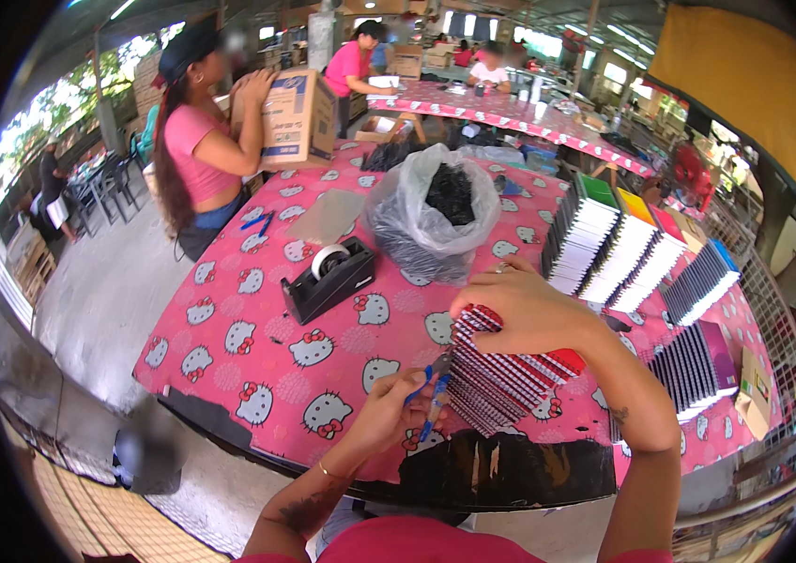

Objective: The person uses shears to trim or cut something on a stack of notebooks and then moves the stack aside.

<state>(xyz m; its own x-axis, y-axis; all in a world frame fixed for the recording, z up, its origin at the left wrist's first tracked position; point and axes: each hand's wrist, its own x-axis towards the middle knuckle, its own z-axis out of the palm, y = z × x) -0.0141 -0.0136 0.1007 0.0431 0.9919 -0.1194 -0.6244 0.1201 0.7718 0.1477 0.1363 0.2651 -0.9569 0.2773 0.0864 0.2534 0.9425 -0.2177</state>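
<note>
My left hand (389,405) grips blue-handled pliers (437,394), whose dark jaws are at the left end of a stack of red spiral notebooks (511,380). The notebooks lie near the table's front edge with their bound spines toward me. My right hand (534,310) reaches over the stack from the right, thumb and fingers clasping its upper part. Whether the jaws touch a coil is too small to tell.
On the pink patterned table (229,361) stand a black tape dispenser (330,281), a clear plastic bag (431,211) of black coils, and notebook stacks (619,244) at the right. Across it, a person (196,141) holds a cardboard box (297,120).
</note>
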